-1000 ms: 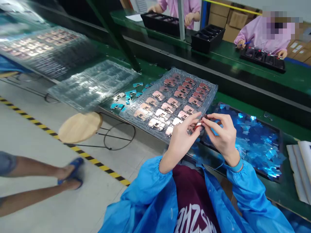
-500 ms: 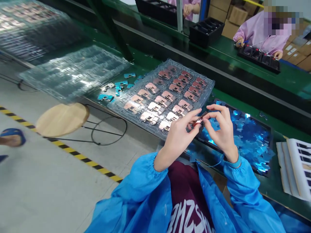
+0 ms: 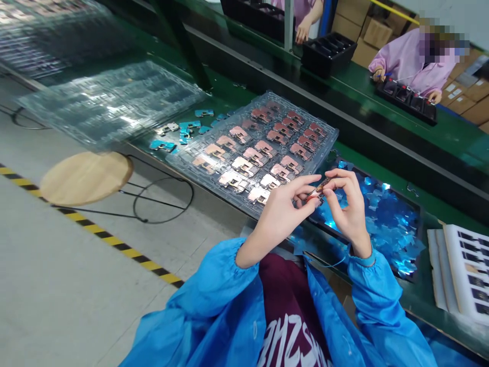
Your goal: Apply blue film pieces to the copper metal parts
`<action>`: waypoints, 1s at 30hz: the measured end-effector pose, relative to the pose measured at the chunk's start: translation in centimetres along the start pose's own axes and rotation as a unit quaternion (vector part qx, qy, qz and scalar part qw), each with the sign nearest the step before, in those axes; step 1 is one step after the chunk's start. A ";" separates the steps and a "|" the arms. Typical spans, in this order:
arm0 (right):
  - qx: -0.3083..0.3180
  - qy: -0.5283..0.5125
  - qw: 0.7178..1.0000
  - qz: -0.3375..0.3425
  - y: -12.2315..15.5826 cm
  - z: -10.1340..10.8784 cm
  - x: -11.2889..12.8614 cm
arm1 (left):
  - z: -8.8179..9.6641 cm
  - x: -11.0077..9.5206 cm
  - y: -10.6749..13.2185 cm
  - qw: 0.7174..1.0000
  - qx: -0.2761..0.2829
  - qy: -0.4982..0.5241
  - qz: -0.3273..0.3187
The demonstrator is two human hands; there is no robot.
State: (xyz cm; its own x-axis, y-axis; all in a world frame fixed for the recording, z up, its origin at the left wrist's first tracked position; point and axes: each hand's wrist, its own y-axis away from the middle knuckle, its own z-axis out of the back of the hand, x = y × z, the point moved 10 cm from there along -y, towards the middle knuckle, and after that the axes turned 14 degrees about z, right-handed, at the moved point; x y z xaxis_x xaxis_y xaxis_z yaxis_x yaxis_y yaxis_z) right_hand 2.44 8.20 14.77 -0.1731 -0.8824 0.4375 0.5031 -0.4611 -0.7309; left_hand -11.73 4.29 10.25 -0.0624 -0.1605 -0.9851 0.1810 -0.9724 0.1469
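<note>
Both my hands meet over the gap between a clear tray and a dark tray of blue film. My left hand pinches a small circuit board, dark with a coppery face, mostly covered by fingers. From the other side my right hand closes thumb and fingers on the board's right end. Beside my left hand, the clear plastic tray carries rows of coppery boards. Under my right hand, the dark tray is heaped with shiny blue film pieces.
Blue-covered boards lie left of the clear tray, near an empty-looking plastic tray. White foam trays stand at right. A wooden stool is on the floor. Across the bench a co-worker in pink handles a black tray.
The board between my hands has been tilted slightly, and my fingers have shifted on it. The view has moved a little. A co-worker's hand at the top has moved.
</note>
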 end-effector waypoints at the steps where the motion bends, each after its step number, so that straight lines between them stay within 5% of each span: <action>1: 0.002 0.004 1.000 0.002 0.0 0.0 0.1 | 0.1 -0.1 0.1 1.000 -0.010 -0.011 -0.007; 7: -0.003 0.030 0.998 0.060 -0.3 0.7 1.5 | 0.5 -1.2 0.9 0.991 -0.069 -0.091 -0.062; 12: 0.051 0.097 0.983 0.144 -0.3 0.3 2.5 | 0.6 -1.8 1.3 0.981 -0.096 -0.145 -0.088; 22: 0.115 0.171 0.944 0.257 0.0 0.1 4.3 | 0.0 -2.0 1.3 0.976 -0.074 -0.182 -0.095; 30: 0.175 0.115 0.953 0.218 0.1 0.0 3.6 | -0.4 -1.6 1.5 0.976 -0.064 -0.186 -0.096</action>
State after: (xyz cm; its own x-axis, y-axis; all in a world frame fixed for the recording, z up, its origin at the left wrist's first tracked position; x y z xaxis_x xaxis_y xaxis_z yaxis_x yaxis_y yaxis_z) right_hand 1.93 5.00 16.25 -0.0438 -0.9988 -0.0238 0.8146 -0.0219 -0.5796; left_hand -10.96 3.18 12.05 -0.4543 -0.0507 -0.8894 0.2514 -0.9651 -0.0734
